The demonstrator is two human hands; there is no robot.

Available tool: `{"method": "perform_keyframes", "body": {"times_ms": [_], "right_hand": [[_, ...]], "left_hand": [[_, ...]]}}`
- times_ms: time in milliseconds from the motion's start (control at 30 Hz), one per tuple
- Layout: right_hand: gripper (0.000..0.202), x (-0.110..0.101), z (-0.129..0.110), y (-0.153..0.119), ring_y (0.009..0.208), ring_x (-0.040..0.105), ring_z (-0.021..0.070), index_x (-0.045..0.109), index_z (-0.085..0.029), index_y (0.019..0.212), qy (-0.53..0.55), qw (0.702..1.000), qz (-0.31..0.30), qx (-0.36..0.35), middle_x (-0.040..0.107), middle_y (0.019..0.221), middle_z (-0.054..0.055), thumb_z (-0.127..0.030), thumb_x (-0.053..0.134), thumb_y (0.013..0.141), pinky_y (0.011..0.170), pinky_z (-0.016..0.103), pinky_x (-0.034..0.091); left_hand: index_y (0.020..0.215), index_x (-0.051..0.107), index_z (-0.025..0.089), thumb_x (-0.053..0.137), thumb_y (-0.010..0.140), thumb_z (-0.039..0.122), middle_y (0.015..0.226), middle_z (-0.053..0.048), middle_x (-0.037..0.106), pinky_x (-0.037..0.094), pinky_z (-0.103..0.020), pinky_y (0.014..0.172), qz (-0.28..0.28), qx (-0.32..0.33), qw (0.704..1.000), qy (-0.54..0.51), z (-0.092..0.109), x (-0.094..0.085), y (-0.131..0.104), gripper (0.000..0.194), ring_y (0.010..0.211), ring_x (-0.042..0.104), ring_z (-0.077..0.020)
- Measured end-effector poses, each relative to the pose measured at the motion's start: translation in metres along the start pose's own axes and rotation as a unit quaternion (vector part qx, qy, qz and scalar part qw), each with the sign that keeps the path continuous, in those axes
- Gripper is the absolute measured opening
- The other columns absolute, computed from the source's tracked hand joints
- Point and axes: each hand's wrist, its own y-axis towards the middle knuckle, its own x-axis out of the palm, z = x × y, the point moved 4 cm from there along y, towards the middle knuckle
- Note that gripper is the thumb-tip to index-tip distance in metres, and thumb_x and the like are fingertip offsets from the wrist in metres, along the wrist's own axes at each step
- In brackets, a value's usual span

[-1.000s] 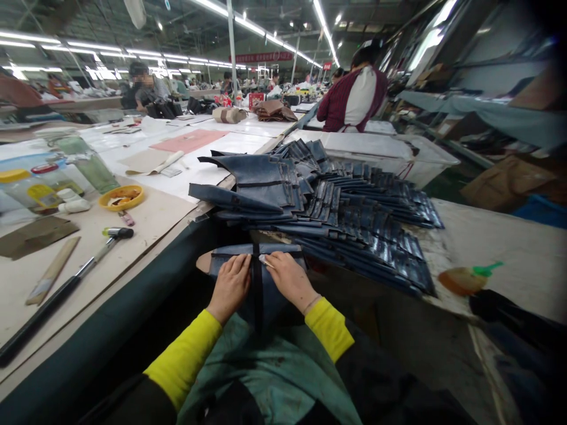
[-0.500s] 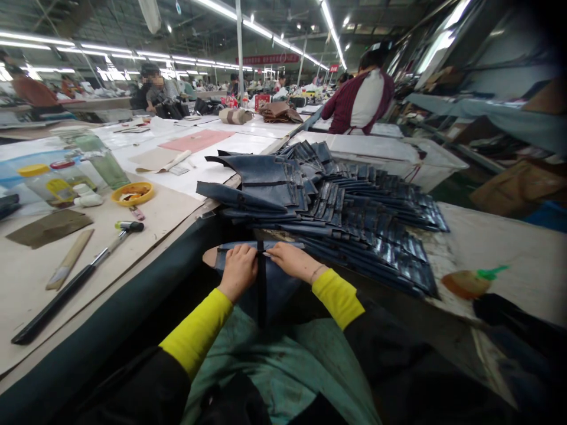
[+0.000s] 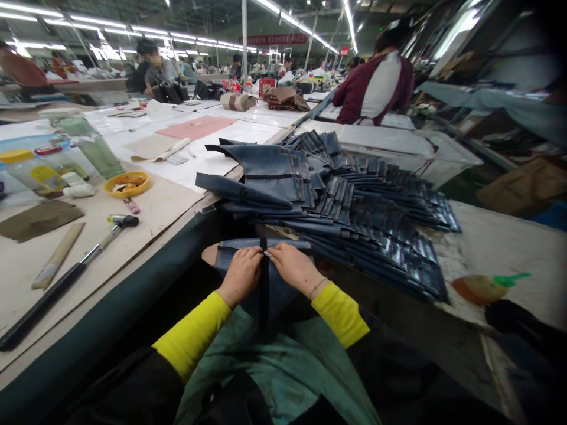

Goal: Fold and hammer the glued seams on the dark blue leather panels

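Over my lap lies a dark blue leather piece (image 3: 283,295) with a black strip (image 3: 264,289) running down its middle. My left hand (image 3: 242,273) grips its upper edge just left of the strip, fingers closed. On the other side of the strip, my right hand (image 3: 292,267) pinches the same edge, thumb and fingertips close to the left hand's. A tan tip (image 3: 209,254) shows at the piece's left end. Beyond my hands, a large heap of similar blue pieces (image 3: 274,171) lies overlapped on the table.
On the left table are a hammer (image 3: 73,274), a wooden stick (image 3: 59,255), a yellow dish (image 3: 127,184) and jars (image 3: 33,173). An orange bottle with a green nozzle (image 3: 478,289) lies at right. A co-worker (image 3: 376,82) sits ahead, back turned.
The camera view has tilted and shifted slightly. My left hand has moved a little right along the edge, closer to the black strip; both hands keep hold of the leather piece.
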Motion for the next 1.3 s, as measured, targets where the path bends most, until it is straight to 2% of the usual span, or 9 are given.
{"method": "perform_keyframes", "body": {"times_ms": [133, 300, 467, 633, 767, 867, 1067, 1200, 1300], "right_hand": [[0.030, 0.003, -0.005, 0.003, 0.088, 0.054, 0.0198, 0.058, -0.021, 0.112, -0.046, 0.999, 0.003, 0.016, 0.057, 0.099, 0.008, -0.025, 0.035, 0.094, 0.069, 0.028, 0.042], [0.026, 0.003, -0.007, 0.008, 0.092, 0.050, 0.0205, 0.055, -0.021, 0.110, -0.084, 0.996, 0.011, 0.012, 0.055, 0.098, 0.007, -0.022, 0.034, 0.094, 0.071, 0.029, 0.042], [0.030, 0.005, -0.011, 0.011, 0.095, 0.047, 0.0224, 0.051, -0.019, 0.116, -0.111, 0.993, 0.029, 0.012, 0.054, 0.103, 0.009, -0.014, 0.036, 0.091, 0.071, 0.031, 0.042], [0.033, 0.014, 0.002, 0.010, 0.100, 0.046, 0.0215, 0.051, -0.017, 0.122, -0.055, 0.996, 0.064, 0.002, 0.055, 0.109, 0.009, -0.019, 0.037, 0.093, 0.079, 0.031, 0.043], [0.031, 0.017, 0.013, 0.004, 0.100, 0.047, 0.0196, 0.057, -0.016, 0.119, 0.024, 0.995, 0.095, -0.022, 0.056, 0.107, 0.009, -0.023, 0.043, 0.092, 0.088, 0.030, 0.041], [0.030, 0.016, 0.013, -0.002, 0.097, 0.048, 0.0194, 0.059, -0.015, 0.117, 0.052, 0.992, 0.108, -0.036, 0.057, 0.104, 0.008, -0.024, 0.044, 0.092, 0.091, 0.030, 0.040], [0.030, 0.010, 0.006, -0.004, 0.093, 0.049, 0.0196, 0.060, -0.014, 0.113, 0.026, 0.993, 0.102, -0.045, 0.059, 0.102, 0.008, -0.024, 0.040, 0.093, 0.087, 0.030, 0.042], [0.028, 0.004, 0.003, -0.005, 0.091, 0.049, 0.0195, 0.063, -0.017, 0.106, -0.010, 0.995, 0.089, -0.053, 0.059, 0.097, 0.007, -0.025, 0.038, 0.094, 0.082, 0.029, 0.044], [0.028, 0.004, 0.002, -0.010, 0.093, 0.049, 0.0195, 0.060, -0.017, 0.110, -0.017, 0.995, 0.088, -0.050, 0.059, 0.099, 0.007, -0.024, 0.038, 0.094, 0.082, 0.028, 0.044]], "left_hand": [[0.105, 0.057, 0.017, 0.045, 0.082, 0.011, 0.121, -0.008, 0.056, 0.038, -0.039, 0.096, -0.002, -0.003, 1.000, -0.005, 0.000, -0.003, 0.001, 0.027, 0.111, 0.049, -0.0205], [0.104, 0.056, 0.018, 0.046, 0.081, 0.011, 0.120, -0.007, 0.057, 0.035, -0.039, 0.097, -0.004, -0.016, 1.000, -0.010, 0.003, -0.006, 0.003, 0.026, 0.111, 0.049, -0.0212], [0.102, 0.056, 0.019, 0.046, 0.082, 0.012, 0.120, -0.005, 0.058, 0.034, -0.040, 0.094, -0.008, -0.031, 0.999, 0.005, 0.004, -0.006, 0.003, 0.024, 0.112, 0.049, -0.0215], [0.112, 0.055, 0.019, 0.045, 0.083, 0.014, 0.127, -0.006, 0.054, 0.035, -0.039, 0.093, -0.008, -0.036, 0.999, 0.016, 0.006, -0.005, -0.003, 0.031, 0.115, 0.047, -0.0215], [0.117, 0.053, 0.019, 0.043, 0.085, 0.015, 0.130, -0.006, 0.052, 0.038, -0.038, 0.091, -0.009, -0.040, 0.999, 0.015, 0.009, -0.004, -0.007, 0.034, 0.117, 0.046, -0.0218], [0.116, 0.053, 0.019, 0.043, 0.086, 0.015, 0.129, -0.006, 0.053, 0.038, -0.037, 0.091, -0.003, -0.045, 0.999, 0.013, 0.009, -0.003, -0.008, 0.033, 0.117, 0.046, -0.0212], [0.119, 0.051, 0.020, 0.043, 0.085, 0.015, 0.120, -0.006, 0.058, 0.039, -0.036, 0.088, 0.005, -0.057, 0.998, 0.006, 0.007, -0.006, -0.004, 0.035, 0.109, 0.050, -0.0197], [0.127, 0.045, 0.019, 0.043, 0.085, 0.015, 0.117, -0.006, 0.059, 0.040, -0.036, 0.082, -0.014, -0.055, 0.998, 0.037, 0.009, -0.004, 0.001, 0.042, 0.102, 0.051, -0.0210], [0.127, 0.047, 0.019, 0.043, 0.086, 0.016, 0.119, -0.005, 0.057, 0.039, -0.036, 0.082, -0.028, -0.051, 0.997, 0.048, 0.009, -0.002, 0.003, 0.041, 0.101, 0.050, -0.0211]]}}
